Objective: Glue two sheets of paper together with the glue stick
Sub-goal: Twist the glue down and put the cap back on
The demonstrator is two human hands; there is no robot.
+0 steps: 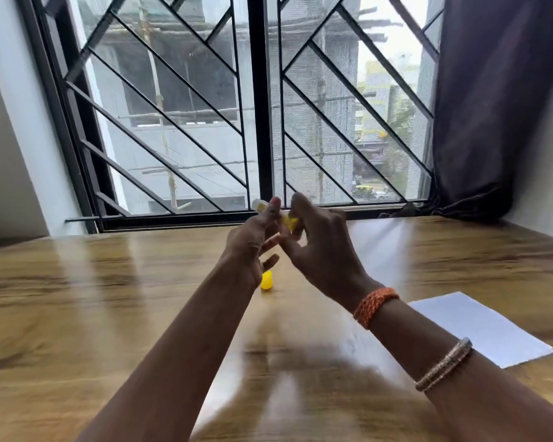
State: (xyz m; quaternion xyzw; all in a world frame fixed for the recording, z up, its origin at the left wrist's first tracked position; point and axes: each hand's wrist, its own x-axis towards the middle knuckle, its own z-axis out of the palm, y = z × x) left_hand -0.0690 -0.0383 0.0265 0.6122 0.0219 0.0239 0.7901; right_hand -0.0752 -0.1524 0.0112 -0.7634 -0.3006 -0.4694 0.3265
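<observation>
Both hands are raised above the wooden table [109, 298], near the window. Between them is the glue stick [288, 221], yellow with a whitish end [258, 204] poking out to the left. My left hand [253, 240] grips its body with thumb and fingers. My right hand [316, 244] pinches the yellow end. The yellow cap [266, 281] lies on the table just below my left hand. White paper [482, 327] lies flat at the right, partly under my right forearm; I cannot tell whether it is one sheet or two.
A barred window [256, 106] runs along the table's far edge. A dark curtain [492, 106] hangs at the right, bunched onto the far right corner. The wall [7, 138] closes the left side. An orange thread band and metal bangles are on my right wrist.
</observation>
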